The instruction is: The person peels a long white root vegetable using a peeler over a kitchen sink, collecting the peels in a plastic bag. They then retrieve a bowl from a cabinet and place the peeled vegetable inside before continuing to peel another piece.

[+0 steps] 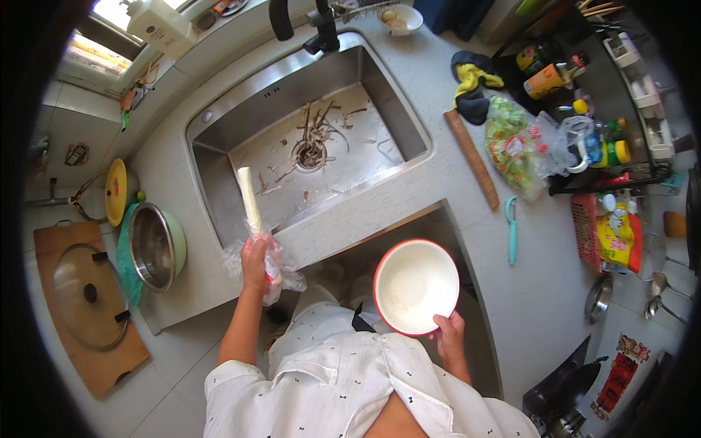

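My left hand grips the lower end of a peeled, whitish yam-like root through a crumpled clear plastic bag. The root's bare end points up over the sink's near left edge. In my right hand is a white enamel-like bowl with a red rim, held by its lower right edge and tipped so the inside shows. Nothing can be seen in the bowl. Brown peel strips lie in the stainless steel sink, heaped around the drain.
An unpeeled brown root and a turquoise peeler lie on the right counter. Beside them are bagged greens and a black-and-yellow cloth. A metal basin stands left of the sink. The black faucet rises behind it.
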Demonstrator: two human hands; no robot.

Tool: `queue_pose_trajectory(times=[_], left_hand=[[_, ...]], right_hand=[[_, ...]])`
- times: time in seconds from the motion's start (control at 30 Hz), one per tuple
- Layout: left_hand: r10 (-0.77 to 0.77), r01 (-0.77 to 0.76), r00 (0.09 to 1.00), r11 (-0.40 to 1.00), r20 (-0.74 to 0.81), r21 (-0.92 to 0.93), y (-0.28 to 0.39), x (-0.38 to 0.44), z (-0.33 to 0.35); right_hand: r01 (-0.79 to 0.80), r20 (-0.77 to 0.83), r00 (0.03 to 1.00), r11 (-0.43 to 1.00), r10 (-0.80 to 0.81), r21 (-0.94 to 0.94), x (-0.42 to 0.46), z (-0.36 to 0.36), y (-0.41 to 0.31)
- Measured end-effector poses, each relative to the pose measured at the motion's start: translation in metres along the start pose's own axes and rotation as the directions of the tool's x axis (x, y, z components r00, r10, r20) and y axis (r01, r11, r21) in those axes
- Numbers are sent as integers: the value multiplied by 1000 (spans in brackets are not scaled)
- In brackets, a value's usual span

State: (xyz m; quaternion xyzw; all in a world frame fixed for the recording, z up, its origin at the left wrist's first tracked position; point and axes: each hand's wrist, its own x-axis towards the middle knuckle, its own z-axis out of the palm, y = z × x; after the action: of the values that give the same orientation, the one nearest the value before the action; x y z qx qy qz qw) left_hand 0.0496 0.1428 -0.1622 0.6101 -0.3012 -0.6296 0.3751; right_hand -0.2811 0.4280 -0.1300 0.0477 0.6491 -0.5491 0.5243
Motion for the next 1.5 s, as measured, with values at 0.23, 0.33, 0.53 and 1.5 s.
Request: queue_pose_trajectory(times=[0.23,0.33,0.53,1.5], left_hand=[[12,-11,1000,1000,21,-17,-8,8,-5],[-29,28,1000,995,-4,-95,-5,5,0],[-91,106,990,984,106,-140,14,3,2],[-143,126,820,990,555,69,148,12,202]], right_hand=[[242,197,954,968,-226,-61,37,91,-103],[284,189,943,958,-273,-32,52,132,-134],[322,75,942,944,-327,74,143,199,-186],[157,449,891,975,-69,-160,206,192,-246]])
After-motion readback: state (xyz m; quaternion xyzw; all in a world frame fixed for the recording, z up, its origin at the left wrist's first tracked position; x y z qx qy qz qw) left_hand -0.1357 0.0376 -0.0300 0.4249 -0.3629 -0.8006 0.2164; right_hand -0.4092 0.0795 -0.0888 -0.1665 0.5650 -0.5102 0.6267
